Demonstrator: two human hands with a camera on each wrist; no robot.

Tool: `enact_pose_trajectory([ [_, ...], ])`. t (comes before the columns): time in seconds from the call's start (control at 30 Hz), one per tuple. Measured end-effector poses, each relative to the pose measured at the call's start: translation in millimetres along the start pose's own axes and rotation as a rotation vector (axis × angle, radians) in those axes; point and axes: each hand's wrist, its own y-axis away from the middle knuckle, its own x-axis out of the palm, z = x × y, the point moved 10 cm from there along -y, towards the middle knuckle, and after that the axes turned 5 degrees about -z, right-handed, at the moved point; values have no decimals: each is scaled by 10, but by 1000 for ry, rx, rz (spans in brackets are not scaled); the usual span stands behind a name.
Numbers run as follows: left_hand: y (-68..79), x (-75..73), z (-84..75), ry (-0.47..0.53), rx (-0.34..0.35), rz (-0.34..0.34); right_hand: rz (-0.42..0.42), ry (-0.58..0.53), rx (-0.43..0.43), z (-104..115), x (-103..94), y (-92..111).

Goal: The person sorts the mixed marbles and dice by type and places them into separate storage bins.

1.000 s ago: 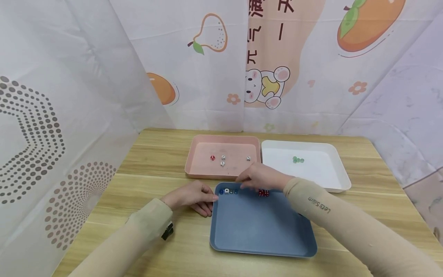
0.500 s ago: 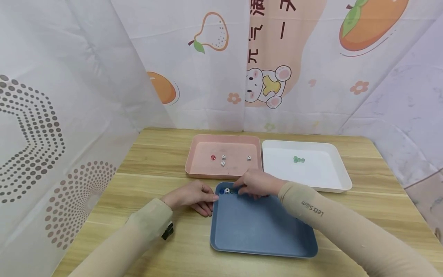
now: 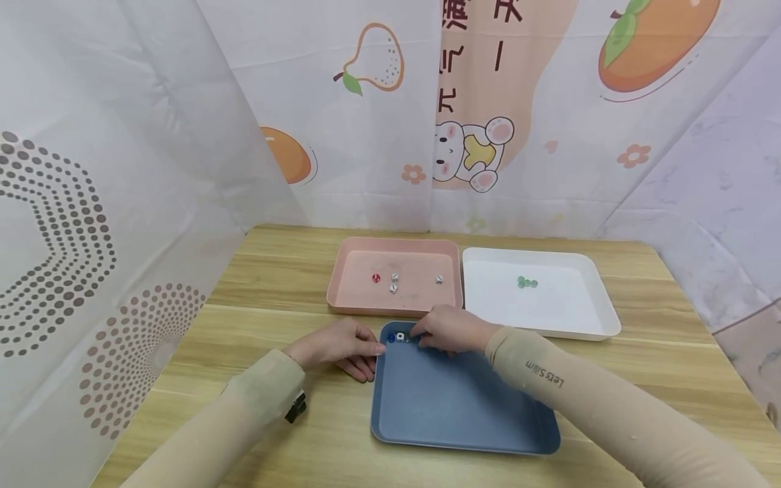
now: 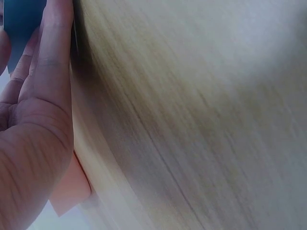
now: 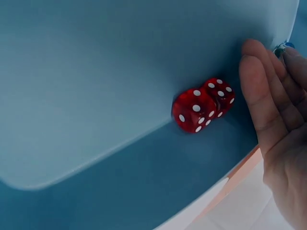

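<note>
My left hand (image 3: 344,348) holds the left wall of the blue tray (image 3: 457,407), thumb at the rim and fingers outside; the left wrist view shows the tray's blue wall (image 4: 21,24) between them. My right hand (image 3: 451,331) is at the tray's far wall, its fingertips pinching a small bluish die (image 5: 282,49) that they mostly cover. Left of these fingertips a blue die (image 3: 392,337) and a white die (image 3: 400,336) stand in a row. Two clear red dice (image 5: 204,103) with white pips lie beside the right hand, hidden behind it in the head view.
Behind the blue tray, a pink tray (image 3: 360,298) holds a red die (image 3: 376,278) and several white dice (image 3: 394,277). To its right, a white tray (image 3: 567,305) holds several green pieces (image 3: 527,282). All stand on a wooden table (image 3: 268,271) with curtains behind.
My right hand has moved left along the blue tray's far wall to the row of dice, now covering the red dice in the head view. The left hand has stayed at the tray's side.
</note>
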Motion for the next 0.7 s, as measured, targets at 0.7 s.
enact_pose_trajectory([
  [0.7,2,2,1,7,-2,-3,-159,275,-144,119,-24,14],
])
